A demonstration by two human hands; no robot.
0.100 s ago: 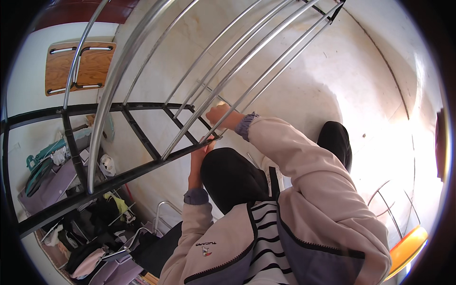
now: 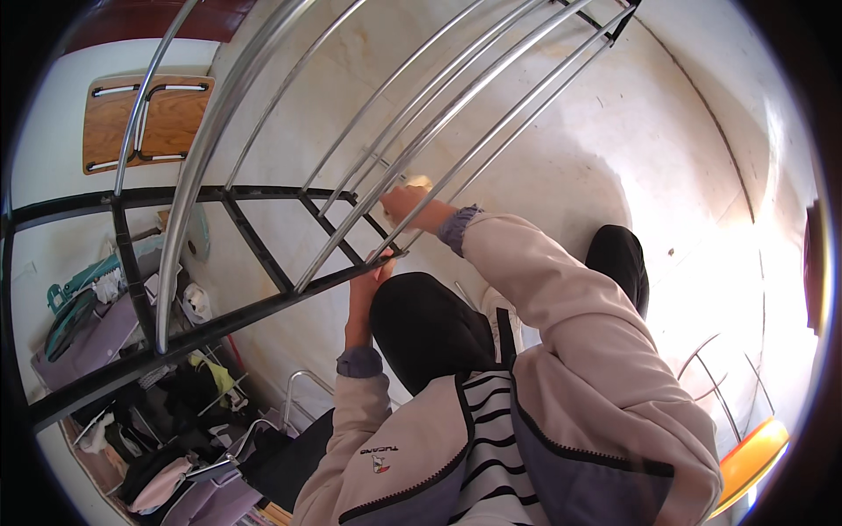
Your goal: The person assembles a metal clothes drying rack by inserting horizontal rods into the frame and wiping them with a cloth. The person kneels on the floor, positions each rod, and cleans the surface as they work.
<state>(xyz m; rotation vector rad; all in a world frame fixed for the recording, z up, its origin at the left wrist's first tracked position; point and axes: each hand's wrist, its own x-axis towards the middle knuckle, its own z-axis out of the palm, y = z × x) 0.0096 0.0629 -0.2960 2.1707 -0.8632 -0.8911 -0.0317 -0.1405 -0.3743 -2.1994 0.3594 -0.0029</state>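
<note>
A large metal rack fills the upper left, with long silver tubes (image 2: 456, 105) fixed to a black ladder-like frame (image 2: 254, 241). At the frame's near right corner, my left hand (image 2: 375, 266) is closed on its end, fingers partly hidden by the black bar. Just beyond, my right hand (image 2: 406, 205) reaches in among the silver tubes with its fingers closed. A small pale yellowish thing (image 2: 421, 182) shows at its far side, blurred, and I cannot make out its kind. Tubes in front cover part of this hand.
My bent knee (image 2: 430, 320) in black cloth is close to the left hand. A heap of clothes and bags (image 2: 167, 421) lies at the lower left. A folded wooden table (image 2: 145, 127) leans at the far left, and an orange stool (image 2: 750, 465) stands at the lower right.
My right hand has turned slightly, and more of the pale thing shows beside it. The rack has shifted a little down and left at its near side.
</note>
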